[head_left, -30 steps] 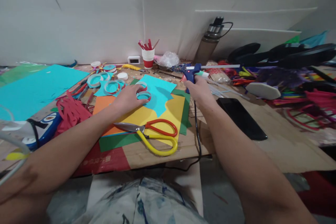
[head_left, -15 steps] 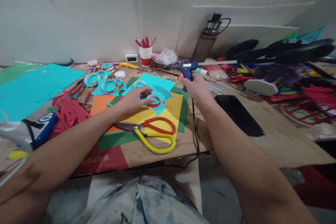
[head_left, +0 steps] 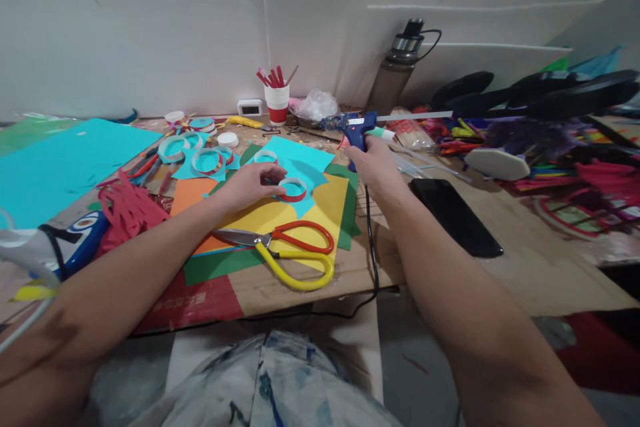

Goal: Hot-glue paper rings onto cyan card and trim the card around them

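Observation:
My right hand (head_left: 377, 163) is wrapped round the handle of a blue glue gun (head_left: 356, 130), with a long white glue stick reaching out to the right from its back. My left hand (head_left: 253, 185) rests over the cyan paper (head_left: 313, 163), its thumb and fingers apart beside a red-and-white paper ring (head_left: 292, 190). Another ring (head_left: 265, 157) stands just behind the fingers. Beneath lie yellow paper (head_left: 327, 213), orange paper (head_left: 187, 197) and green paper (head_left: 215, 268). Scissors (head_left: 295, 253) with one red and one yellow handle lie in front of my left hand.
A black phone (head_left: 455, 217) lies right of my right forearm. Behind are a paper cup (head_left: 277, 107), a bottle (head_left: 393, 80) and a yellow cutter (head_left: 247, 123). Red strips (head_left: 130, 203) lie at left. The gun's black cable (head_left: 371, 247) hangs over the table edge.
My left hand has shifted slightly left, and its fingers have drawn back a little from the ring. My right hand still holds the glue gun in nearly the same place.

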{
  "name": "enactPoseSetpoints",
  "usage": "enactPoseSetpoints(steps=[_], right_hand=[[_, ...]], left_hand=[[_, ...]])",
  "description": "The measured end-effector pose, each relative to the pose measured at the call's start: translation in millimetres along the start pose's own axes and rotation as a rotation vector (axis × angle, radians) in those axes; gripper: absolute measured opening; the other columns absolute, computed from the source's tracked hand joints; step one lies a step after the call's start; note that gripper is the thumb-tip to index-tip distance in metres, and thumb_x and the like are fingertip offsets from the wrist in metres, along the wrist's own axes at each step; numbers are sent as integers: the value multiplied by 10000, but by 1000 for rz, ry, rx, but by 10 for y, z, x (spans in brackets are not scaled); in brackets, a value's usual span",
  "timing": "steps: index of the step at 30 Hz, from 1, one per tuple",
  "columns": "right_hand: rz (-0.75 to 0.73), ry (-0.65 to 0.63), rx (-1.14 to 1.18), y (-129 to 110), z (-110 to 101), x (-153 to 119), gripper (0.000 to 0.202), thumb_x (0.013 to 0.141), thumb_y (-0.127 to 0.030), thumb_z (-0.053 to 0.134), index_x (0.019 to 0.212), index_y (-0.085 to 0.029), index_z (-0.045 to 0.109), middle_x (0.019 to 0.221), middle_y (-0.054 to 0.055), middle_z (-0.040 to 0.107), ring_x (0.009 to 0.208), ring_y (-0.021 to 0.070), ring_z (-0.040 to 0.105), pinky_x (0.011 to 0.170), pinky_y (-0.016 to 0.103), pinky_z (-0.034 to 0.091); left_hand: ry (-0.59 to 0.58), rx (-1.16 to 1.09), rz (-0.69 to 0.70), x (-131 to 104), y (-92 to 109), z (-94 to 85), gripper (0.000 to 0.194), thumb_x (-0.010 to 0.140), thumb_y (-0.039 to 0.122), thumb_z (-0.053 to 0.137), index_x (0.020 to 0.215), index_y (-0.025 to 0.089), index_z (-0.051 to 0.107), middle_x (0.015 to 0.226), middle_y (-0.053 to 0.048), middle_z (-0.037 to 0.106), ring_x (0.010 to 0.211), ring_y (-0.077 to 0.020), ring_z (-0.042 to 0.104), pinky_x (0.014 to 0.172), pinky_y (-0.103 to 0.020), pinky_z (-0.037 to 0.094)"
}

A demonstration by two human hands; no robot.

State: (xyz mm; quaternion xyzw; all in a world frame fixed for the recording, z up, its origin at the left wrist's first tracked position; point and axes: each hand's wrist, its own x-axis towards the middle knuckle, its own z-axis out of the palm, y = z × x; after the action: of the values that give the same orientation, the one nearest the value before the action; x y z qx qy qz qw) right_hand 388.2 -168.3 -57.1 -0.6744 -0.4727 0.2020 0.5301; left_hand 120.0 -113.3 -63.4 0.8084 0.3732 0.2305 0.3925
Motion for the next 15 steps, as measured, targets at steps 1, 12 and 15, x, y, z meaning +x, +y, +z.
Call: enactPoseSetpoints(steps=[1, 12, 15], right_hand=[[3, -4, -3, -3, -1, -2, 106, 727, -321, 596, 787, -234, 588, 683, -25, 559, 641, 168, 523, 609, 329, 392], [17, -20, -24, -39, -10, -28, 87, 755, -305, 603, 808, -239, 590, 699, -10, 581, 671, 187, 543, 644, 339, 436], [15, -13, -20, -39, -9, -30, 95, 755, -302, 602, 822, -234, 600, 715, -6, 583, 682, 187, 542, 654, 340, 444]], left_hand=[[1, 12, -6, -2, 15, 4, 501, 685, 529, 836, 1040, 186, 751, 1045, -87, 780, 993, -271, 710, 914, -429, 573], [-18, 120, -10, -49, 113, 17, 410, 761, 462, 795, 1082, 209, 760, 1139, -75, 785, 1092, -259, 708, 989, -399, 561], [-24, 127, -13, -52, 119, 13, 434, 781, 492, 769, 1109, 207, 757, 1150, -74, 783, 1083, -254, 704, 972, -381, 564]])
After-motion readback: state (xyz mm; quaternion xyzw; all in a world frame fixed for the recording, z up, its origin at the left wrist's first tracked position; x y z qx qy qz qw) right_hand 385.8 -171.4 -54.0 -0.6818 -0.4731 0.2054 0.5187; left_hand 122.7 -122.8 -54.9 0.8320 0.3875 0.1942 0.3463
